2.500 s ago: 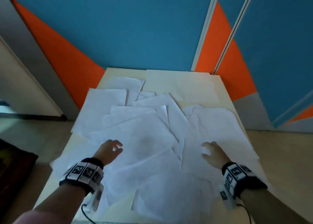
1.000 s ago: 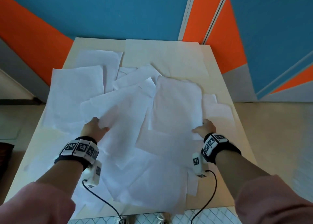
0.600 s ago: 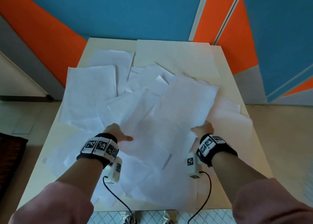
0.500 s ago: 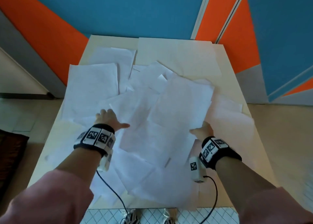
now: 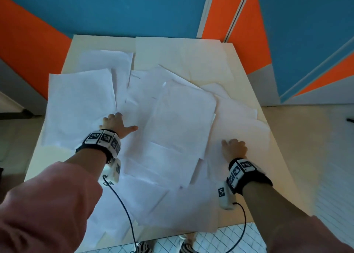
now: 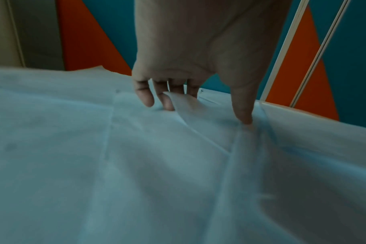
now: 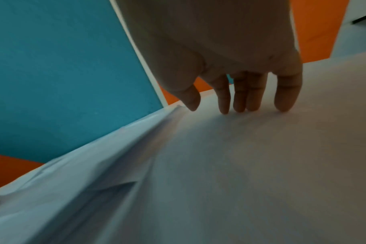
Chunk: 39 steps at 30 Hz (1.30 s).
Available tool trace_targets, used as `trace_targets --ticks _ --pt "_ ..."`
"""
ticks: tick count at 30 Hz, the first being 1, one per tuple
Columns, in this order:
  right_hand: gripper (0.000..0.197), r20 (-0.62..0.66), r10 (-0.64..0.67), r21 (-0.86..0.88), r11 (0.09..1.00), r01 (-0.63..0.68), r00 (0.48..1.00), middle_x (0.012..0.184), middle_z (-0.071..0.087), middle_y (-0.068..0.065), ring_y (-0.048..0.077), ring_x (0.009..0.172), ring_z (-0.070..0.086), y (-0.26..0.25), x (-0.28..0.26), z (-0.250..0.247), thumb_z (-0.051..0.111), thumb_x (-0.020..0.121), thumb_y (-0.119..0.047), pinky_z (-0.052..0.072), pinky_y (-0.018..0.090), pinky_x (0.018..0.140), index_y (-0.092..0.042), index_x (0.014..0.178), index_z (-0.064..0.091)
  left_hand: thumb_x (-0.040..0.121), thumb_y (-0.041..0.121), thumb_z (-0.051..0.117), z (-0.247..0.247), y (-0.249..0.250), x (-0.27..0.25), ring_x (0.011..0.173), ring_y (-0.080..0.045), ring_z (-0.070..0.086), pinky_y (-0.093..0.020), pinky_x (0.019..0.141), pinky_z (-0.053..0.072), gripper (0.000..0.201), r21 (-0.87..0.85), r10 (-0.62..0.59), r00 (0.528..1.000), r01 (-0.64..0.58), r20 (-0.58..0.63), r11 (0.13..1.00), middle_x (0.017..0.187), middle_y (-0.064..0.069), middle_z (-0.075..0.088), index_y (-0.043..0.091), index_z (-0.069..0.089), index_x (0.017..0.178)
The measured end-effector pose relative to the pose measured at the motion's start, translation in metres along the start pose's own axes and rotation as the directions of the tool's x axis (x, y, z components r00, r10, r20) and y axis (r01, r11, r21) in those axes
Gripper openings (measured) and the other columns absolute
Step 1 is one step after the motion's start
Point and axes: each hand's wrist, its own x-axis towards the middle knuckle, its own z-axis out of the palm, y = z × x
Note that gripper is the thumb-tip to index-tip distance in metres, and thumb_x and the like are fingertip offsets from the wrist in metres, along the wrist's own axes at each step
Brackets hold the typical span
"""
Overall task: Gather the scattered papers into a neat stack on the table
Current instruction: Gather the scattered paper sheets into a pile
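Pressing down with spread fingers, the left hand [image 5: 115,125] now sits on the overlapping sheets left of centre, farther up the table than half a second ago, with its thumb stretched out to the right. The right hand [image 5: 234,149] has shifted outward: earlier it touched the right edge of the big upper sheet, and now it lies flat on the lower sheets just right of it, fingers straight and close together, tips touching paper in the right wrist view. In the left wrist view the fingertips [image 6: 145,97] of the left hand press the paper, and a thin raised sheet edge stands in front of two of them.

The papers [image 5: 182,122] are thin, matte white rectangles, lying at many angles in a loose overlapping heap that covers most of the pale, smooth table [image 5: 226,57]; some edges curl slightly, and a few sheets overhang its near and left edges. The large upper sheet lies tilted across the middle.
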Motion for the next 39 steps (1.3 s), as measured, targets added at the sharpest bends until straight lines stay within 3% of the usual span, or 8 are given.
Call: trace_targets --ticks 6,9,14,19,25,29,34,39 --pt "0.027 -0.095 -0.052 0.065 0.996 0.059 0.994 0.127 0.051 0.015 0.036 0.12 0.045 -0.002 0.005 -0.01 0.051 0.086 -0.015 0.04 0.045 0.101 -0.013 0.11 0.064 0.096 0.026 0.047 -0.003 0.001 0.004 0.138 -0.031 0.037 -0.034 0.112 0.029 0.051 -0.015 0.03 0.998 -0.029 0.056 0.999 0.15 -0.017 0.038 0.001 0.042 0.14" --pt "0.059 -0.232 0.21 0.098 0.976 -0.192 0.95 0.141 0.029 0.017 0.036 0.131 0.03 0.032 0.014 -0.032 0.066 0.08 -0.02 0.029 0.05 0.106 -0.014 0.134 0.041 0.096 0.025 0.047 -0.004 -0.01 0.005 0.131 -0.035 0.044 -0.037 0.108 0.034 0.046 -0.05 -0.017 0.997 0.021 0.076 0.999 0.142 -0.022 0.046 -0.004 0.049 0.133" --pt "0.115 -0.033 0.349 0.239 0.912 -0.332 0.936 0.155 0.019 0.019 0.037 0.142 0.022 0.051 0.03 -0.044 0.079 0.068 -0.045 0.024 0.051 0.114 -0.008 0.15 0.008 0.099 0.017 0.038 0.014 -0.001 -0.007 0.126 -0.039 0.046 -0.037 0.102 0.035 0.041 -0.166 0.001 0.995 0.016 0.099 0.986 0.137 -0.029 0.048 -0.01 0.047 0.13" --pt "0.055 -0.019 0.188 0.301 0.938 -0.174 0.982 0.128 0.059 0.021 0.036 0.113 0.058 0.044 0.036 -0.049 0.071 0.08 -0.022 0.047 0.036 0.091 0.003 0.126 0.054 0.098 0.015 0.041 0.023 0.009 -0.013 0.123 -0.038 0.05 -0.038 0.101 0.038 0.038 -0.189 0.031 0.989 -0.004 0.143 0.982 0.133 -0.026 0.053 -0.007 0.052 0.126" --pt "0.032 -0.171 0.102 0.373 0.927 -0.031 0.98 0.124 0.061 0.018 0.037 0.113 0.056 0.06 0.035 -0.05 0.061 0.087 -0.018 0.042 0.043 0.1 -0.009 0.118 0.062 0.095 0.016 0.048 0.015 -0.006 -0.014 0.118 -0.039 0.053 -0.037 0.096 0.041 0.034 -0.137 -0.044 0.998 0.048 0.034 0.989 0.126 -0.026 0.058 -0.007 0.056 0.119" --pt "0.023 0.036 -0.049 0.401 0.915 0.03 0.998 0.07 0.046 0.012 0.024 0.067 0.046 0.051 0.031 -0.033 0.056 0.091 -0.016 0.034 0.029 0.062 -0.008 0.07 0.05 0.095 0.016 0.047 0.024 0.003 -0.02 0.111 -0.039 0.056 -0.038 0.091 0.042 0.028 -0.173 0.024 0.996 -0.009 0.086 0.985 0.118 -0.029 0.06 -0.008 0.06 0.094" --pt "0.039 0.116 -0.058 0.489 0.872 -0.006 0.992 0.118 0.062 0.015 0.033 0.11 0.059 0.027 0.023 -0.027 0.063 0.087 -0.015 0.047 0.042 0.097 0.001 0.122 0.056 0.095 0.017 0.048 0.028 0.01 -0.023 0.112 -0.036 0.057 -0.036 0.093 0.042 0.026 -0.223 0.067 0.984 -0.029 0.163 0.974 0.12 -0.027 0.06 -0.006 0.059 0.093" --pt "0.043 0.167 -0.09 0.432 0.902 0.009 0.982 0.129 0.058 0.019 0.036 0.116 0.057 0.016 0.014 -0.008 0.062 0.087 -0.012 0.045 0.044 0.102 0.002 0.127 0.052 0.093 0.015 0.051 0.028 0.014 -0.027 0.116 -0.038 0.056 -0.035 0.089 0.044 0.026 -0.29 0.123 0.975 -0.066 0.183 0.955 0.114 -0.02 0.062 -0.004 0.063 0.106"
